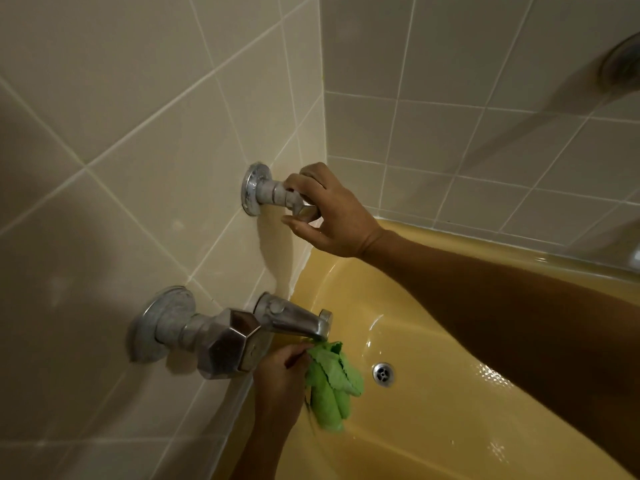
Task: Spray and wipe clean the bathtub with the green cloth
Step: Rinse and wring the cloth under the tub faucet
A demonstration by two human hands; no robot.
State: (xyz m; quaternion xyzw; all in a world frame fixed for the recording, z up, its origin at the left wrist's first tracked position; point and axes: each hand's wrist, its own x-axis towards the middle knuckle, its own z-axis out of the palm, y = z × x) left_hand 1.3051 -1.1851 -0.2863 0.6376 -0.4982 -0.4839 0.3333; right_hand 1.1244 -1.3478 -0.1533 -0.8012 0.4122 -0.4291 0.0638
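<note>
Head view: the crumpled green microfibre cloth [330, 382] hangs just under the chrome bath spout [298, 323], long axis pointing down into the yellow enamel bathtub [415, 431].
Left hand [277, 382]: nearer; pinches the cloth's top edge.
Right hand [325, 213]: arm stretched across the tub, fingers curled round the far chrome tap handle [277, 195].
Coming move: probably turning that tap to wet the cloth.
</note>
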